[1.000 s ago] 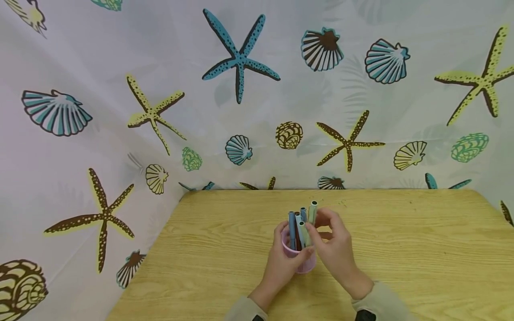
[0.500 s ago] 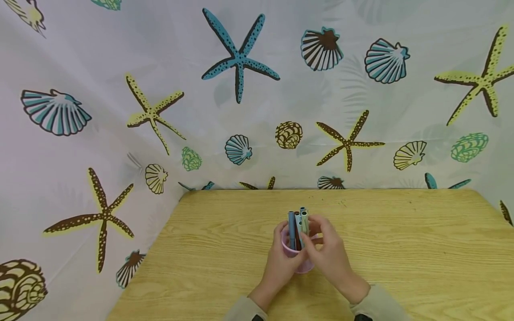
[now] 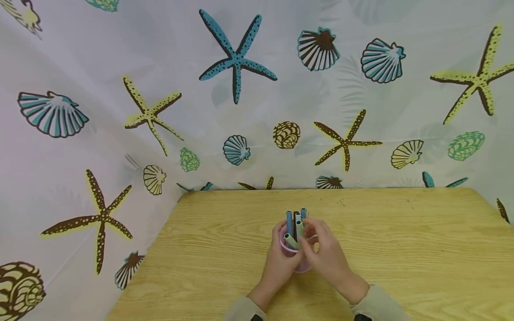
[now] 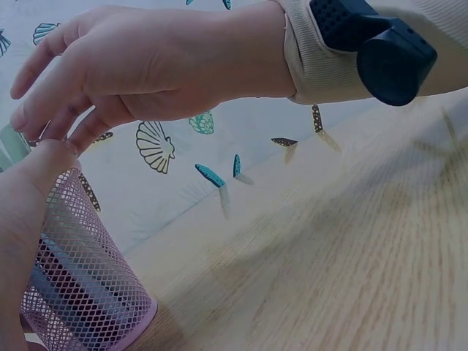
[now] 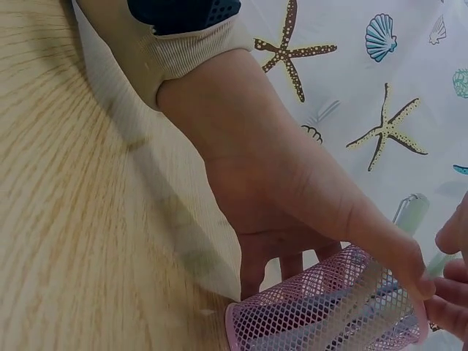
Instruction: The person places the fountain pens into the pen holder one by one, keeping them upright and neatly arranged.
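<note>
A pink mesh pen cup (image 3: 304,266) stands on the wooden table, filled with several capped markers. My left hand (image 3: 278,264) grips it from the left, with the thumb across the near side. Above the rim my right hand (image 3: 330,254) pinches a pale green marker (image 3: 300,228) between thumb and fingers. A second pale green marker (image 3: 292,242) leans over the left part of the rim. Blue marker (image 3: 289,220) and a dark brown one stand behind. Through the mesh (image 4: 95,281) in the left wrist view, their barrels show. The right wrist view has my left hand (image 5: 292,175) around the cup.
The wooden table (image 3: 217,249) extends around the cup on all sides. A white curtain (image 3: 265,98) printed with starfish and shells hangs behind and to the left. Dark cameras (image 4: 395,62) sit on the wrists over beige sleeves.
The right hand has lowered from above the cup towards its rim. One pale green marker now leans left over the rim. The left hand keeps its grip on the cup.
</note>
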`<control>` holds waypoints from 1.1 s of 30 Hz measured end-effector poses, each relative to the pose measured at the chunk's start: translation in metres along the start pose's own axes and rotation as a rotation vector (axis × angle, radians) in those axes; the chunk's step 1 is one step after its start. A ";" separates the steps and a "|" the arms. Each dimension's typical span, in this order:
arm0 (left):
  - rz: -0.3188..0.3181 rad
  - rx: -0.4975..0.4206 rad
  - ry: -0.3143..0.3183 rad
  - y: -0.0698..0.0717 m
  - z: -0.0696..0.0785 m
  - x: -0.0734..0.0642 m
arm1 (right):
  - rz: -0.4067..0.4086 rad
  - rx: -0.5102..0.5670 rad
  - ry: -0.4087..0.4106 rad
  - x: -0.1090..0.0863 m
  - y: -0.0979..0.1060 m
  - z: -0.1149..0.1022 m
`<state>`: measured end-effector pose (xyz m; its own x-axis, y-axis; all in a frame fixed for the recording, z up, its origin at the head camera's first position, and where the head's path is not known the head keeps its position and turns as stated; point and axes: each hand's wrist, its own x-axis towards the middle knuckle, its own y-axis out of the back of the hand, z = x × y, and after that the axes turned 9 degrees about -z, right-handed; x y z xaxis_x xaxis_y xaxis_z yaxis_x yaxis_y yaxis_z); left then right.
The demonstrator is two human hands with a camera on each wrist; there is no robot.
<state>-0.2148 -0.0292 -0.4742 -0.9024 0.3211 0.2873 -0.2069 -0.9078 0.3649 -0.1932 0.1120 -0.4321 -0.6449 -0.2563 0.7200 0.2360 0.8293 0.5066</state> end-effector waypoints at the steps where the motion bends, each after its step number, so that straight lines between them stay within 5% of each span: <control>1: 0.001 -0.003 0.004 0.000 0.000 0.000 | 0.002 0.012 0.002 0.000 0.000 0.001; 5: -0.012 -0.020 -0.004 0.002 0.011 -0.002 | 0.016 0.046 0.015 -0.002 0.002 0.001; 14: -0.034 -0.088 0.017 -0.002 0.000 0.000 | 0.057 0.028 0.061 -0.006 0.012 0.003; 23: -0.056 -0.147 0.057 0.008 0.030 -0.005 | 0.036 -0.107 0.039 -0.012 0.022 0.014; 33: -0.063 0.026 0.112 0.014 0.011 -0.003 | -0.002 -0.203 0.008 -0.021 0.036 0.023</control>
<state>-0.2110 -0.0403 -0.4603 -0.9247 0.3439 0.1633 -0.2557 -0.8789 0.4026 -0.1879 0.1585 -0.4405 -0.6398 -0.2628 0.7222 0.3767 0.7118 0.5928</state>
